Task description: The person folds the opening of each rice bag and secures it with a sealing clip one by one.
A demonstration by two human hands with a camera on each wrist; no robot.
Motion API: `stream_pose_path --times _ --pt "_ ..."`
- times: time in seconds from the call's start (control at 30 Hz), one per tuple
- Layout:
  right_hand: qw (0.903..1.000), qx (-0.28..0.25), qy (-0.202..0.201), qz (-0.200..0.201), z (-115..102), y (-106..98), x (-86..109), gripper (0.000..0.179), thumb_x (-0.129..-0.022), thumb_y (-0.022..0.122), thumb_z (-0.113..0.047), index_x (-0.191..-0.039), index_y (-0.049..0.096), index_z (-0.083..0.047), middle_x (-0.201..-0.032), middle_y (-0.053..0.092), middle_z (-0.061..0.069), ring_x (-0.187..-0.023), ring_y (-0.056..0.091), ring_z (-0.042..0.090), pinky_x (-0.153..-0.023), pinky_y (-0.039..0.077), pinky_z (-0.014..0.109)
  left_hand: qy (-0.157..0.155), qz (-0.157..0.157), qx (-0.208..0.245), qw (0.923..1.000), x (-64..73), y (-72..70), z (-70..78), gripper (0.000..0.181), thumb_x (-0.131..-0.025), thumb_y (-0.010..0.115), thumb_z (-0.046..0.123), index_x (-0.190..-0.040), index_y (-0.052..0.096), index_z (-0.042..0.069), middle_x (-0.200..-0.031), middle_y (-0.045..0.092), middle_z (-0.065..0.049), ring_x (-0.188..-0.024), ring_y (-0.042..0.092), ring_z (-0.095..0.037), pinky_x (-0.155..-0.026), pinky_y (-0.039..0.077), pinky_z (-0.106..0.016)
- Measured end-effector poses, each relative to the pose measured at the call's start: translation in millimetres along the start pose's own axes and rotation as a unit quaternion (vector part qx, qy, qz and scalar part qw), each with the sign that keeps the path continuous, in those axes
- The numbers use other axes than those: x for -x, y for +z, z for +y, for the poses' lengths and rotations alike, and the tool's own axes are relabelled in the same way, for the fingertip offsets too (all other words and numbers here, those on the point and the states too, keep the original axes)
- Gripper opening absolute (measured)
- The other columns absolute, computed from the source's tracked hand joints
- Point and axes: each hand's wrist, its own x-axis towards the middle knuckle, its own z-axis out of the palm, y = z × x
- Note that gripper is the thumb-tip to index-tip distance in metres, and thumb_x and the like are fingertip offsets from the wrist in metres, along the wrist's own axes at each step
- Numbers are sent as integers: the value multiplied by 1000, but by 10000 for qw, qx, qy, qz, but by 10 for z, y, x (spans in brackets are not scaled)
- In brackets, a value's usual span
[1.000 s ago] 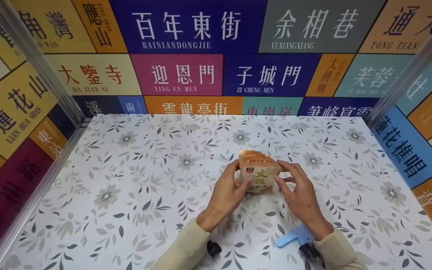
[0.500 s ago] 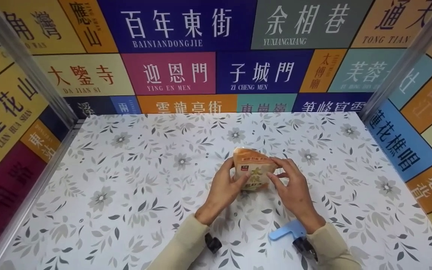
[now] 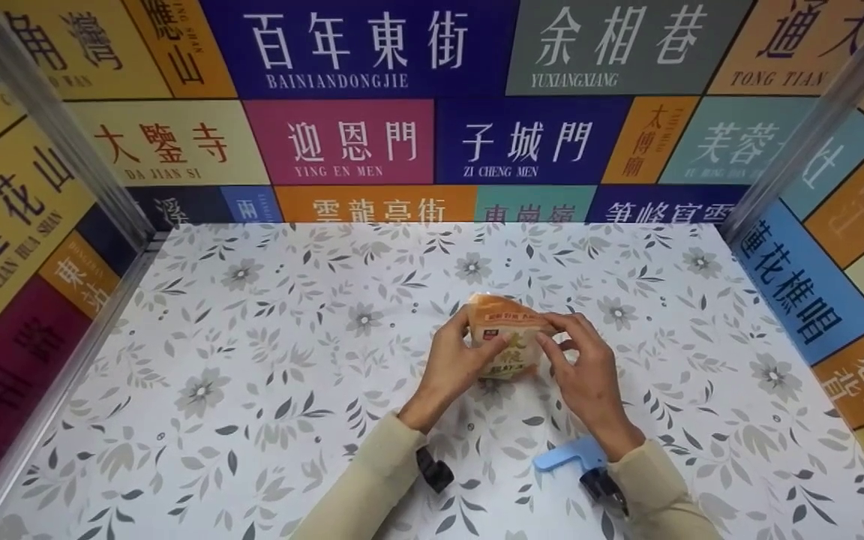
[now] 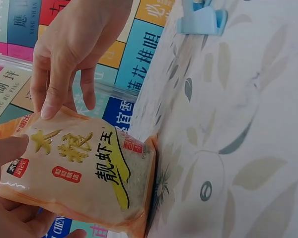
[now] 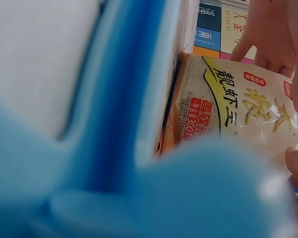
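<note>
Head — hands (image 3: 453, 361) (image 3: 588, 373) holding packet (image 3: 516, 354), table edges (image 3: 372, 226) distant

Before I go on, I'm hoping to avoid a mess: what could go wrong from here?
1. The packet might slip: the left hand holds one side, while the right hand has only fingertips at an upper corner.
2. Tugging hard at that corner could tear it and perhaps spill the contents.
3. The blue piece near the right hand's wrist may get in the way; it blocks much of the right wrist view.
</note>
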Motion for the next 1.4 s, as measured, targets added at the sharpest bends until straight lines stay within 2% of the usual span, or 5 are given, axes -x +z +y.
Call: stream_pose_path --times 0.17,0.4,0.63,1.1,1.4 --pt "10000 27 2 33 -3 12 -10 26 -98 73 -14 -124 73 -11 -108 72 5 -101 67 19 -79 50 12 -95 122 298 9994 -73 17 -7 36 -88 85 25 -117 73 7 -113 77 -10 -102 70 -18 -94 56 -42" --pt "9996 -39 -261 82 6 28 -29 16 -97 74 -12 -113 76 -9 -102 71 4 -94 66 13 -78 50 12 -315 56 805 9962 -148 33 -32 34 -85 88 25 -111 76 7 -102 78 -8 -85 70 -11 -78 58 -27" --pt "9996 -95 -238 106 8 18 -31 9 -97 74 -14 -105 77 -14 -97 71 -1 -90 64 10 -77 48 11 -205 -107 1428 9895 -200 80 -41 28 -87 86 23 -111 79 9 -104 81 -10 -88 76 -15 -80 61 -28" --pt "9991 24 -391 163 31 5 -28 6 -96 75 -11 -102 77 -10 -93 72 0 -80 64 8 -76 49 11 -272 105 1423 9894 -204 106 -67 23 -89 85 23 -103 81 5 -94 81 -10 -77 74 -12 -70 59 -25" --pt "9974 496 -463 225 21 -24 -28 4 -95 76 -8 -97 78 -11 -90 73 -1 -77 64 10 -71 50 17 -275 148 1574 9870 -189 111 -69 23 -89 85 25 -104 81 8 -94 81 -9 -77 76 -15 -71 61 -28"
